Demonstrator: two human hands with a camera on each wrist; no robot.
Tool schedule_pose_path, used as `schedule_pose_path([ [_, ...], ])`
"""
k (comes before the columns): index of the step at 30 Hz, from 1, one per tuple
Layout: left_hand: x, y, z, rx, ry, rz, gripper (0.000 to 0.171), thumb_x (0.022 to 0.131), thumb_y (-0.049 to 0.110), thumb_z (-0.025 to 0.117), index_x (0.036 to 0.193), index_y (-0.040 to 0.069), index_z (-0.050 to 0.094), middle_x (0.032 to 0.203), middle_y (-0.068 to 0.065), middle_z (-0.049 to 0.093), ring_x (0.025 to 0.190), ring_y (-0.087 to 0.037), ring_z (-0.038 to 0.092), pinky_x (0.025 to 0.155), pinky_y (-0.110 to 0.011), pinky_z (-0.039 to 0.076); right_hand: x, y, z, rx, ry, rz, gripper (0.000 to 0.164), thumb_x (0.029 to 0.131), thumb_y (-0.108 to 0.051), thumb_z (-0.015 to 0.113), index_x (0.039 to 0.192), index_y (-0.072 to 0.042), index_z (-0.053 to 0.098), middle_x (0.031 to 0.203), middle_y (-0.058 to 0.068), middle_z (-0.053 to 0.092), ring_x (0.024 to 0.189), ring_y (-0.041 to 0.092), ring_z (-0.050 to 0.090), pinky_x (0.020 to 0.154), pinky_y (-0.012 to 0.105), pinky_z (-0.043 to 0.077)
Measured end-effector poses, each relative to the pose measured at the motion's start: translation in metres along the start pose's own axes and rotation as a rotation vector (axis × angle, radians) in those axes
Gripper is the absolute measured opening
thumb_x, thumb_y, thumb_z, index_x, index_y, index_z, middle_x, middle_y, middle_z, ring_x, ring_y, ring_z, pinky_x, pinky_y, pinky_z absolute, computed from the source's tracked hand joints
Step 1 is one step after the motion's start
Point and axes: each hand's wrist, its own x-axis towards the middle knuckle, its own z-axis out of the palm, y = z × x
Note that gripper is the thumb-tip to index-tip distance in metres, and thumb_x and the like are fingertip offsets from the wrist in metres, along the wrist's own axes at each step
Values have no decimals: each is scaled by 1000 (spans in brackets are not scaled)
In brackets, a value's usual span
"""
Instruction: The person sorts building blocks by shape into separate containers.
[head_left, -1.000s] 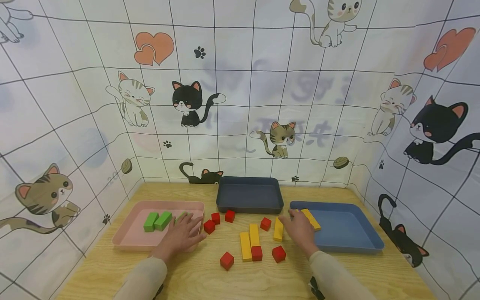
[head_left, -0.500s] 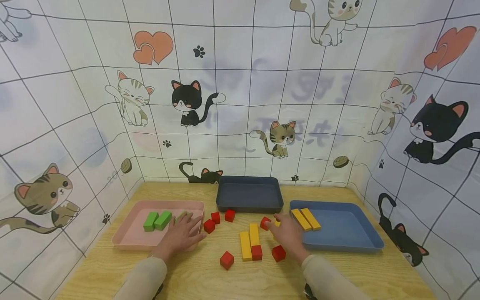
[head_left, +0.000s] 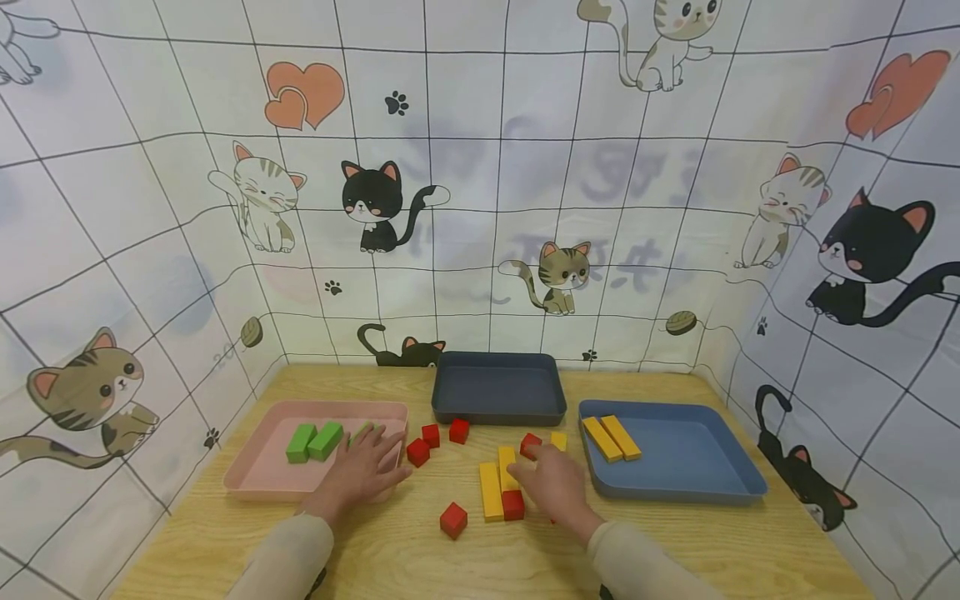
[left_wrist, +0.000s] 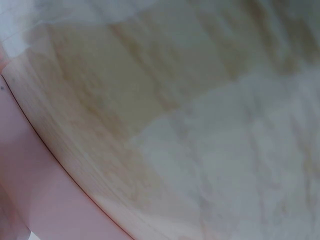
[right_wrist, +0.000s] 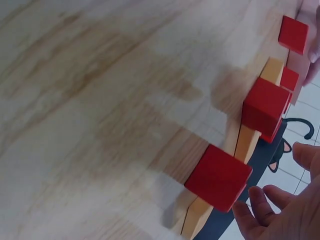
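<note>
head: bright, even, soft light; wall (head_left: 465,192) and table (head_left: 420,571) fairly sharp | left wrist: hazy, low contrast, table smeared, pale glare lower right | right wrist: dimmer, soft shadows frame-left of cubes (right_wrist: 219,177), cubes crisper than table

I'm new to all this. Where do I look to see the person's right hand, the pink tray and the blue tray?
Right hand (head_left: 557,485): head view, on the back of the hand.
Pink tray (head_left: 258,462): head view, on its bare floor.
Blue tray (head_left: 690,450): head view, on its bare floor.
</note>
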Motion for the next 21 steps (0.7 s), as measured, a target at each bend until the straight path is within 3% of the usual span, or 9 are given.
schedule_pose_path([
  [5, 0, 0, -1, 0, -1, -1, 74, 91, 65, 53, 148, 18, 48, 150, -22, 42, 143, -44, 26, 109, -72, 11, 1, -5, 7, -26, -48, 51, 46, 81, -39, 78, 115, -8, 73, 107, 9, 72, 95, 32, 67, 86, 60, 43],
  [16, 1, -4, 2, -23, 13, 7, 74, 90, 63, 56, 148, 18, 48, 150, -22, 43, 143, -45, 26, 109, -72, 9, 4, -9, 15, -41, -109, 112, 45, 81, -40, 79, 111, -6, 74, 106, 7, 73, 97, 33, 67, 96, 75, 29],
  [21, 2, -3, 2, -22, 0, -4, 75, 90, 64, 56, 149, 19, 47, 150, -22, 42, 144, -45, 25, 109, -72, 8, 7, -10, 16, -55, -123, 112, 37, 80, -38, 78, 102, -8, 76, 105, 7, 73, 95, 33, 66, 95, 72, 31],
])
